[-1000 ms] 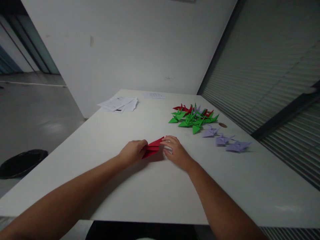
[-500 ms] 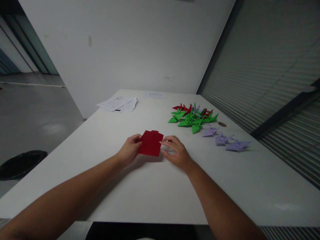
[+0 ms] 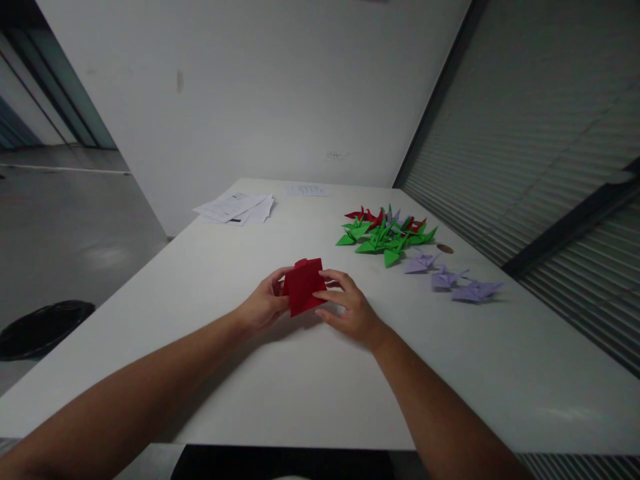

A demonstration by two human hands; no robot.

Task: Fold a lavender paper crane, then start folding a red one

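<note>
A folded piece of red origami paper [image 3: 304, 287] is held up just above the white table, slightly tilted, with a small flap sticking up at its top edge. My left hand [image 3: 265, 301] grips its left side, thumb in front and fingers partly hidden behind. At the right edge, my right hand [image 3: 347, 303] has its fingers closed about the paper, with one fingertip lying across the front face. Folded paper cranes lie beyond to the right: several green cranes [image 3: 380, 238], red ones [image 3: 367, 216] behind them, and purple cranes [image 3: 477, 291] nearer to me.
Printed sheets [image 3: 237, 208] lie at the table's far left, and another sheet [image 3: 307, 191] is by the wall. A small brown round object [image 3: 445, 249] sits near the right edge beside window blinds [image 3: 525, 133]. A black-lined bin [image 3: 45, 327] stands on the floor at left.
The red paper has turned in my hands, its right side now tipped upward. My right hand has moved slightly left, its fingers now overlapping the paper's edge.
</note>
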